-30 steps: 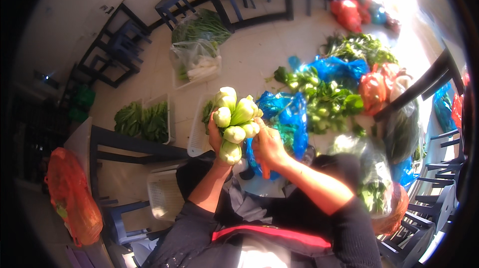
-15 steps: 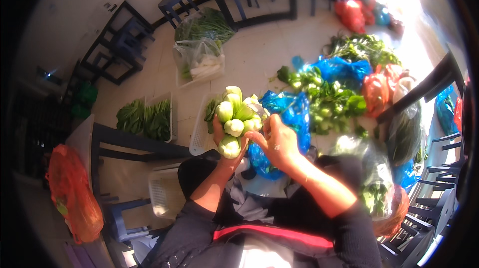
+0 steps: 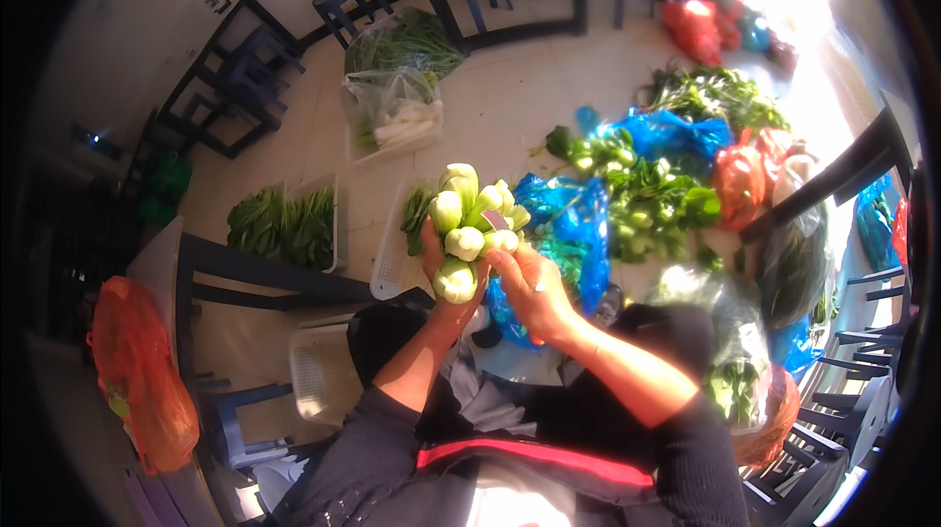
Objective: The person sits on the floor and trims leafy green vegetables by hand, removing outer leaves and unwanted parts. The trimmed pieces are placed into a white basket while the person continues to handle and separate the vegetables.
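Note:
My left hand [image 3: 456, 303] is closed around a bunch of bok choy [image 3: 466, 233], its pale green bases turned up toward me. Against the bunch's right side, my right hand [image 3: 537, 294] is closed, thumb and fingers drawn together near a base. From its fingertips juts a small flat dark blade [image 3: 495, 220], which looks like a small knife; its handle is hidden in the hand. Just right of and below my hands lies an open blue plastic bag [image 3: 588, 262] with greens in it.
Loose bok choy [image 3: 647, 199] lies on the floor at right. White baskets [image 3: 389, 267] stand left of my hands and lower left [image 3: 323, 375]. Leafy greens [image 3: 284, 228] fill a tray farther left. An orange bag [image 3: 142, 370] hangs by the table [image 3: 260, 277].
The blade has turned from bright to dark, with more of its flat side showing. My right hand has shifted slightly down and left against the bunch. The bok choy bunch has tilted a little.

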Tool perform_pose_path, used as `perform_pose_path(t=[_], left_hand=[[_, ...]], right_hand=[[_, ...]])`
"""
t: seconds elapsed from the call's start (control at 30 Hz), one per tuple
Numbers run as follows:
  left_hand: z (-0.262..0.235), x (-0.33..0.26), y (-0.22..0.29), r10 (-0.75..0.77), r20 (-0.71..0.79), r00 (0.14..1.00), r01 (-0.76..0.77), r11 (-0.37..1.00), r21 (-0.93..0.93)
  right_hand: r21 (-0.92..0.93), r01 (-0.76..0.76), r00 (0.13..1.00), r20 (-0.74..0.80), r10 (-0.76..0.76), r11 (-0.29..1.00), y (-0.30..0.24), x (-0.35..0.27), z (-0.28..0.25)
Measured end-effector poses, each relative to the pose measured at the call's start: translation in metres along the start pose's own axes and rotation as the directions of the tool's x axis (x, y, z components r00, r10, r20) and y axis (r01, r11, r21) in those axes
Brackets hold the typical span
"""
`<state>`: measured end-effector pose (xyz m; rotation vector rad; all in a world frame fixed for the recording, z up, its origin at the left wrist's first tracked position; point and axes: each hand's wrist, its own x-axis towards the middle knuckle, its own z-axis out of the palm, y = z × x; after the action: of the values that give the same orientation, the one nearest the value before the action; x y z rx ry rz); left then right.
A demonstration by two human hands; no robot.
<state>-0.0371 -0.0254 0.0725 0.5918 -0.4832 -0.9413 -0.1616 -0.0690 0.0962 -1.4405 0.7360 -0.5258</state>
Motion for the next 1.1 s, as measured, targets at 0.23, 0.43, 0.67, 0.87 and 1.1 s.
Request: perform_pose_path(t=[0.23,0.43,0.67,0.87,1.1], left_hand=[[-0.025,0.007,0.004,-0.104,-0.100,0.990,0.099,0.993,-0.060],[-0.016,0.007,0.021,-0.127,0.160,0.979,0.127,0.992,0.010],[-0.090,0.007,0.008,-0.105,-0.156,0.982,0.172,0.835,0.522],[-0.133,-0.001,-0.010,0.315,0.018,0.949,-0.117,0.296,0.948],[-0.059,0.004,0.012,0.105,0.065,0.992,-0.119,0.674,0.729]], right_hand=[[0.246,-0.239,0.968,0.143,0.208,0.940,-0.001,-0.013,0.006],[0.131,-0.171,0.985,-0.002,0.173,0.976,-0.013,0.000,-0.030],[-0.015,-0.007,1.000,-0.026,0.007,1.000,-0.009,-0.001,-0.029],[-0.055,0.003,1.000,-0.011,-0.004,0.998,-0.005,-0.003,-0.027],[0.220,0.092,0.995,0.005,-0.095,0.971,0.019,-0.002,-0.013]])
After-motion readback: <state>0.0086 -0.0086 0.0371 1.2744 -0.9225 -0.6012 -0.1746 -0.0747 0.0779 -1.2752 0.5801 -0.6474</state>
